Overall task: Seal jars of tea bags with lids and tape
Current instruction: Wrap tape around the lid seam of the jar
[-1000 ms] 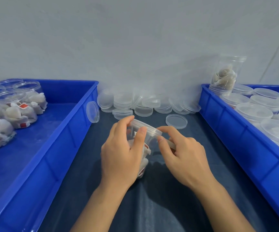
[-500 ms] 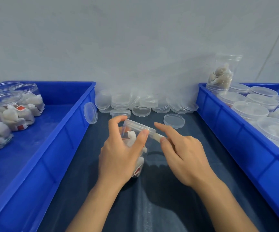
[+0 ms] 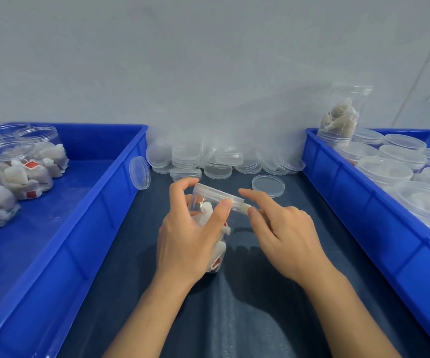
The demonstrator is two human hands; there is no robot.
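Note:
A clear plastic jar packed with white tea bags stands tilted on the dark cloth at the centre. Its clear lid is on top. My left hand grips the jar's upper part, thumb and fingers curled around it just under the lid. A short strip of pale tape runs from the lid's right rim. My right hand pinches the strip's free end, with the index finger stretched out toward the lid.
A blue bin on the left holds open jars of tea bags. Another blue bin on the right holds lidded jars, one jar stacked on top. Loose lids are piled by the wall, a single lid in front of them.
My right hand has drawn back to the right, away from the lid, and the tape strip now shows between them. My left hand keeps its grip on the jar.

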